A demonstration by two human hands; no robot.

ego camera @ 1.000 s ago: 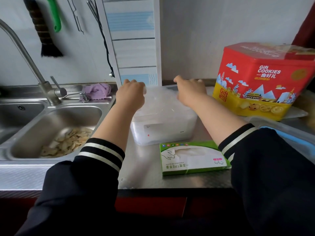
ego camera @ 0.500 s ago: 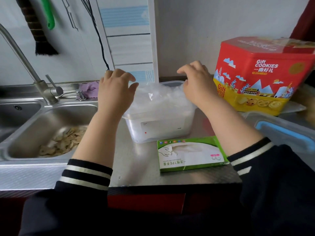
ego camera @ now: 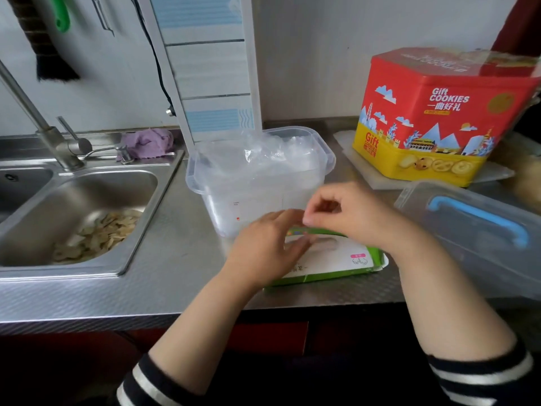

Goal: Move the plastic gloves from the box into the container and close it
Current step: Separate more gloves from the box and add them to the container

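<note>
While the container [ego camera: 260, 177] is sitting lidless w/ plastic gloves [ego camera: 257, 159] heaped in it, both hands are working at the box [ego camera: 336, 259] just in front: left hand [ego camera: 269, 244] lying flat, steadying; right hand [ego camera: 348, 218] curling narrow, prob. pinching, can't tell what.

It was a home kitchen: a steel sink [ego camera: 79, 218] with its faucet [ego camera: 44, 124] behind, a cookie tin [ego camera: 433, 118] far right.

head cam | above, facing forward-down | close over steel counter [ego camera: 181, 276]
</note>
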